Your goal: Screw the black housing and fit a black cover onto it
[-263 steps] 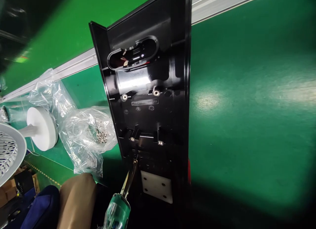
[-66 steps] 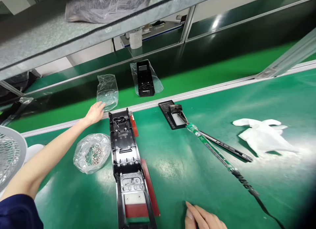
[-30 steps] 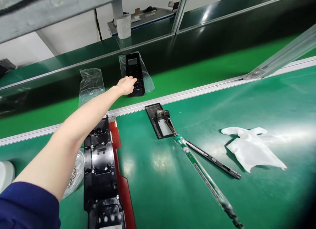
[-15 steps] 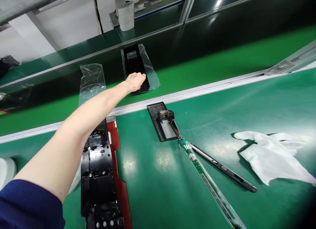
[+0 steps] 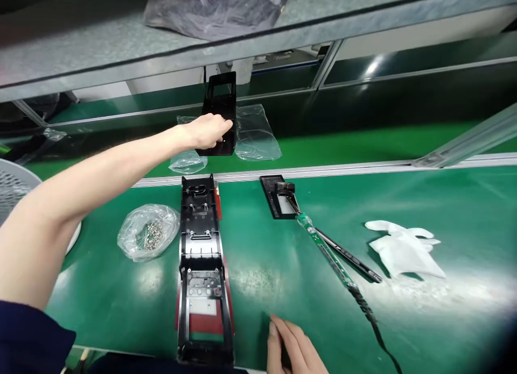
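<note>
My left hand [image 5: 208, 132] reaches far forward and grips the lower end of a small black plastic panel [image 5: 220, 107], lifted off its clear bag [image 5: 256, 140] on the far belt. A long black housing [image 5: 202, 261] lies lengthwise on the near green table, with red parts showing beside and under it. My right hand [image 5: 293, 347] rests at the bottom edge on the table, fingers together, holding nothing I can see.
A clear bag of small screws [image 5: 147, 237] lies left of the housing. A black frame piece [image 5: 278, 196] with a green-handled electric screwdriver [image 5: 327, 253] and a thin black strip lie to the right. Further right is a white glove [image 5: 404, 247]. A white fan [image 5: 20, 191] stands at the left.
My left hand closed on the black panel on the far belt and raised it off its bag. The view dropped back, bringing my right hand into sight.
</note>
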Available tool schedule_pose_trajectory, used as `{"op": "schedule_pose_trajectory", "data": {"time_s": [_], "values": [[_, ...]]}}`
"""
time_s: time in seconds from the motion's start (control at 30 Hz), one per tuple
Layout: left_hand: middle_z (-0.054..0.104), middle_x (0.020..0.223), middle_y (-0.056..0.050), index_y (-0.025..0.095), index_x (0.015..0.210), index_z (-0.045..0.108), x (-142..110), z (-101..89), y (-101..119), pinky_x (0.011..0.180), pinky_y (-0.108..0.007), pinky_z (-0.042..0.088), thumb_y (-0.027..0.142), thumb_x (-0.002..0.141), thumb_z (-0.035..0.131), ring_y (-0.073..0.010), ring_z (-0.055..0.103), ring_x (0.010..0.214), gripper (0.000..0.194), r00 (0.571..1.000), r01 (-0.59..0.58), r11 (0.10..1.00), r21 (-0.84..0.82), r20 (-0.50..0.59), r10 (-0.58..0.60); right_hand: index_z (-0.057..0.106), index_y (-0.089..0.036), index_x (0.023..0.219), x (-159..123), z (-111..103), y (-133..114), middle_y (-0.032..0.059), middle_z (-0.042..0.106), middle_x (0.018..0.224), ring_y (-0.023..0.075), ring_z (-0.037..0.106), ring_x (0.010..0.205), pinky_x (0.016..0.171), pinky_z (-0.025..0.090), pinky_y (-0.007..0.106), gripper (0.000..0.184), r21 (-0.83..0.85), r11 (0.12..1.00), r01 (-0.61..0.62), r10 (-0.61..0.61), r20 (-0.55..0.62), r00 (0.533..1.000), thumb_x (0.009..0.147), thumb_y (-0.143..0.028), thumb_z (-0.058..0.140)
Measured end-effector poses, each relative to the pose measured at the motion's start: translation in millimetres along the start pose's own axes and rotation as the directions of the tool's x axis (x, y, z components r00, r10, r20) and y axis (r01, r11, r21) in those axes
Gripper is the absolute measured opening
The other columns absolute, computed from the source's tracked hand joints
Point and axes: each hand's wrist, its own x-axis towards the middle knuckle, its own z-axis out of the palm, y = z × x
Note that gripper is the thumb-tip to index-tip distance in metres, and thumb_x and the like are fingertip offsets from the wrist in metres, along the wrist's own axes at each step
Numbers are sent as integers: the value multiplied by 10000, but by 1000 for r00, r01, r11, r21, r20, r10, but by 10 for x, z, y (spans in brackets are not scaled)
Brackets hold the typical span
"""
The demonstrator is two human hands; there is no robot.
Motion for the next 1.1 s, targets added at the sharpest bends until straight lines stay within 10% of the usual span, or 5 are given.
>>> {"op": "schedule_pose_trajectory", "data": {"time_s": [0.27,0.57,0.83,1.1], "values": [[527,830,-79,105,906,489,-1493,-126,404,594,-297,402,2,829,407,-225,546,750,152,993,-60,997,41,-102,64,519,-87,1015,680,-89,-334,65,524,956,185,508,789,714,385,309,186,20,978,207,-207,208,956,1065,-133,346],[505,790,-66,71,914,513,-2811,203,921,581,-312,448,-37,765,422,-208,509,683,206,970,18,994,104,-242,8,562,-74,934,1404,143,-447,71,498,907,213,454,755,692,333,335,241,-67,881,468,-356,556,751,884,10,341],[465,788,-60,68,985,490,-3336,610,1207,638,-312,407,-17,784,369,-184,451,692,250,974,77,996,39,-215,-67,605,-95,1014,1679,679,-570,51,510,991,208,467,901,819,359,329,256,-137,842,522,-153,867,474,819,47,689],[500,872,-84,71,1022,479,-3504,675,1268,699,-316,424,13,806,378,-192,486,758,246,982,58,998,-21,-178,-61,582,-70,1129,1671,880,-613,71,496,1058,213,447,971,899,344,329,366,-67,838,542,-168,913,373,802,83,637]]}}
